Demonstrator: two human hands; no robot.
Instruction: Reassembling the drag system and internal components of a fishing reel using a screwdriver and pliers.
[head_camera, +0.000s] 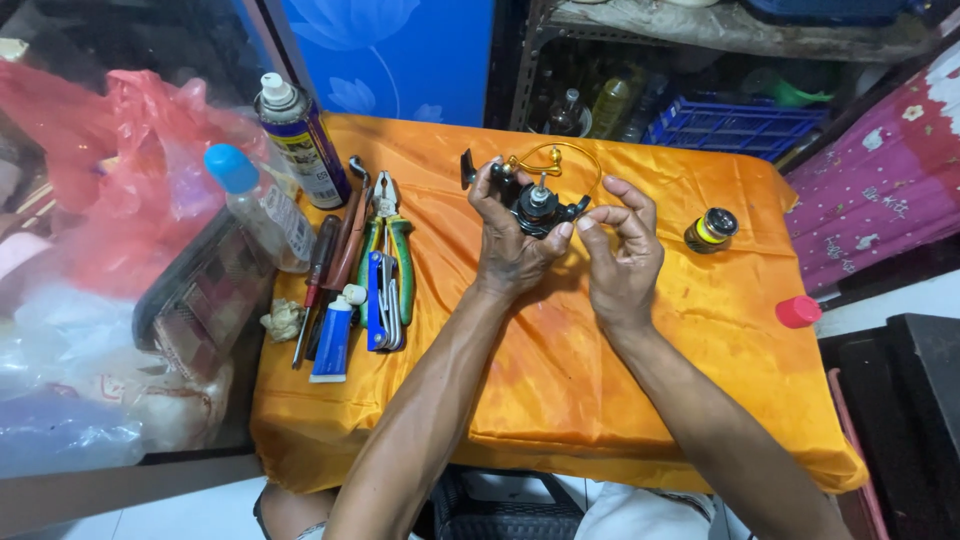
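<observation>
1. Left hand (508, 245) closed around the black fishing reel (538, 207), fingers (485, 190) curled over its left side, thumb pressed near the reel's base.
2. Right hand (622, 252) half open, thumb and forefinger tips (581, 224) pinched at the reel's right edge, other fingers arched loosely above; cannot tell whether anything small was caught between them.
3. Reel held just above the orange cloth (560, 380), close to the table's centre, gold bail wire (560, 152) looping up toward 12 o'clock, central shaft standing upright.
4. At 3 o'clock from the hands, well apart: a small black-and-yellow spool (711, 230) resting on the cloth.
5. At 4 o'clock, by the table's edge: a red cap (798, 312).
6. At 9 o'clock, a row of tools lay side by side: green-handled pliers (388, 240), a blue folding key set (379, 305), a blue tube (333, 338), a screwdriver (318, 285).
7. At 10 o'clock: a spray can (302, 142) stood upright, with a clear bottle (262, 205) with a blue cap lying tilted beside it.
8. Farther toward 9 o'clock, off the cloth: red plastic bags (110, 170).
</observation>
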